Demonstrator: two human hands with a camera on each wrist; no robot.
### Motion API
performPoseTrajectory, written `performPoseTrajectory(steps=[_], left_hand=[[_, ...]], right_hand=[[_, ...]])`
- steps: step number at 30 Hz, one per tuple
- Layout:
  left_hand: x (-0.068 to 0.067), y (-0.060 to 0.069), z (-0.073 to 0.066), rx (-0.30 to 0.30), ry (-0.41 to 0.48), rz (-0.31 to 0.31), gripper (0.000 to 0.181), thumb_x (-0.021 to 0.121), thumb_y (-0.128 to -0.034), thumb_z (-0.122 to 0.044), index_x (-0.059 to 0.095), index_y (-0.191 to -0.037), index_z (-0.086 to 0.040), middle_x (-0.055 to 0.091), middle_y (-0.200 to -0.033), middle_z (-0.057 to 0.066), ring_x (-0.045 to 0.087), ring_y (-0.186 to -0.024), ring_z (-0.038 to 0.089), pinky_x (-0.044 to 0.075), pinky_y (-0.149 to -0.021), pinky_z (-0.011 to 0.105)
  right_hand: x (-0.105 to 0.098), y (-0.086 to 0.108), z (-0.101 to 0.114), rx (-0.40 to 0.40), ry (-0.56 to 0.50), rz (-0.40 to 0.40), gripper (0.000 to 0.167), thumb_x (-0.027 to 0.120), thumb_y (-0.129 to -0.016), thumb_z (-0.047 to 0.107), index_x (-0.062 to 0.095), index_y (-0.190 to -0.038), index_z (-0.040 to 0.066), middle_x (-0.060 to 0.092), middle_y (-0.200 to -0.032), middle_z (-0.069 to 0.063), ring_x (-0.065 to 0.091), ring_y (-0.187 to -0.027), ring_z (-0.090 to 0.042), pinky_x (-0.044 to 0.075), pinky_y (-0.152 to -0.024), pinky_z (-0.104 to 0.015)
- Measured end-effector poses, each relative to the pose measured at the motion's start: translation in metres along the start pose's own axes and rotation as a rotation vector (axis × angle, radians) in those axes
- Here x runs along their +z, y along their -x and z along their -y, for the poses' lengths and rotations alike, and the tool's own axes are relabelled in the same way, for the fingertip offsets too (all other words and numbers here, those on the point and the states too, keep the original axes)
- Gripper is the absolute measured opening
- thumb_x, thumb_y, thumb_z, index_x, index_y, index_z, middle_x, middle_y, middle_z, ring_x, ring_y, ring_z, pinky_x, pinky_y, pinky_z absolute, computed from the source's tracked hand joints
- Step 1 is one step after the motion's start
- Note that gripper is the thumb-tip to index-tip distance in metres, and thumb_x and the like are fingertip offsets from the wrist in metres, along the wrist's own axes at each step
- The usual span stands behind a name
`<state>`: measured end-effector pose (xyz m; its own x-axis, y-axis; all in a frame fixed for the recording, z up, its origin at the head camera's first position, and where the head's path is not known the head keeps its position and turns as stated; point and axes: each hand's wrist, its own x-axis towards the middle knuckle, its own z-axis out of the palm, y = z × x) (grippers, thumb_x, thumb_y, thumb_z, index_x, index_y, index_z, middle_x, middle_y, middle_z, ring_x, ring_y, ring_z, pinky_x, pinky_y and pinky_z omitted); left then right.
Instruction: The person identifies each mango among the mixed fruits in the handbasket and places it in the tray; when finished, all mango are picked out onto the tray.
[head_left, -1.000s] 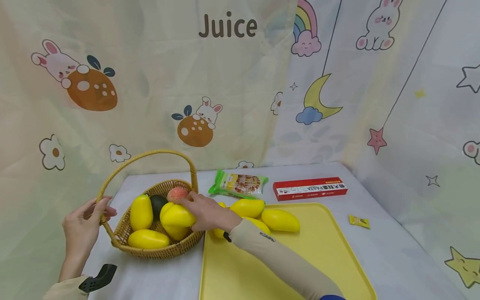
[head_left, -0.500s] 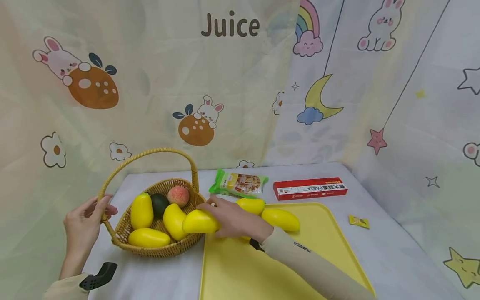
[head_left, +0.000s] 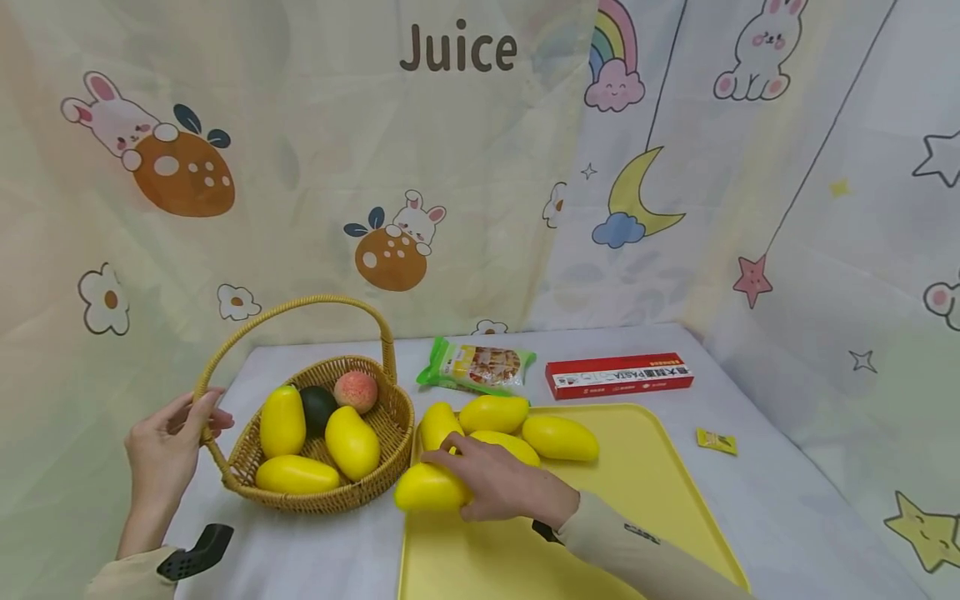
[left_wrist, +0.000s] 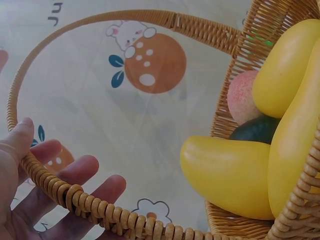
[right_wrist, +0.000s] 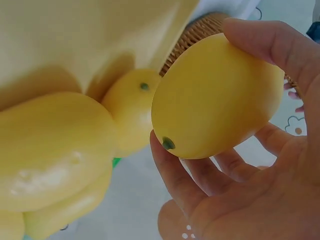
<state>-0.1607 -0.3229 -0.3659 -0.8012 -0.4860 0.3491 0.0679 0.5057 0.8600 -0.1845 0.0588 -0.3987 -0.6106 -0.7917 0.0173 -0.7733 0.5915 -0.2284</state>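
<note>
At far left, had the left hand (head_left: 162,444) grasping the basket handle (left_wrist: 205,33), thumb on one side of the wound cane, fingers loosely bent on the other. Just right of it, saw the basket (head_left: 322,502), an oval of tan woven wicker beneath a tall arch, on the bench (head_left: 750,500) with its white cloth. Inside, made out a smooth, elongated leaning mango (head_left: 282,421) near the left wall, a long front mango (head_left: 297,474) lying crosswise, a rounded dark green fruit (head_left: 318,408), a plump third mango (head_left: 352,442), and a speckled, ball-shaped pink peach (head_left: 356,392) at the back. Next, had the right hand (head_left: 498,483) grasping a satiny yellow held mango (head_left: 429,488) between thumb and fingers, with a green stem nub at one end, by the tray's left edge and near the basket; could not tell the gap, if any, beneath it. On the shallow, round-cornered yellow tray (head_left: 645,467), counted four clustered mangoes (head_left: 494,412) beyond that hand. Behind these, noted a crinkled, green-edged plastic packet (head_left: 480,367), then a long, straight-edged red-and-white box (head_left: 618,376), and farther right a small flat yellow sachet (head_left: 717,441).
</note>
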Motion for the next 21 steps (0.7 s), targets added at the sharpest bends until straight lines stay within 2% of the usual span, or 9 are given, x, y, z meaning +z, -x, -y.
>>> performPoseTrajectory(steps=[15,21], left_hand=[[-0.001,-0.001,-0.001,-0.021,0.015,0.002,0.034,0.061,-0.0941,-0.027,0.067,-0.117,-0.002,0.064,-0.065,-0.019,0.061,-0.062,-0.003,0.047,-0.063,0.004],[-0.001,-0.001,0.0,-0.022,0.003,-0.002,0.035,0.061,-0.0941,-0.029,0.067,-0.116,-0.003,0.064,-0.065,-0.019,0.061,-0.062,-0.002,0.047,-0.062,0.004]], right_hand=[[0.034,0.009,-0.008,-0.015,0.011,0.042,0.071,0.082,-0.073,0.021,0.048,-0.136,0.023,0.051,-0.118,0.001,0.048,-0.083,-0.004,0.045,-0.072,-0.016],[0.038,0.008,-0.01,-0.003,0.013,0.058,0.073,0.081,-0.075,0.021,0.046,-0.138,0.023,0.049,-0.12,0.001,0.047,-0.081,-0.005,0.045,-0.073,-0.017]])
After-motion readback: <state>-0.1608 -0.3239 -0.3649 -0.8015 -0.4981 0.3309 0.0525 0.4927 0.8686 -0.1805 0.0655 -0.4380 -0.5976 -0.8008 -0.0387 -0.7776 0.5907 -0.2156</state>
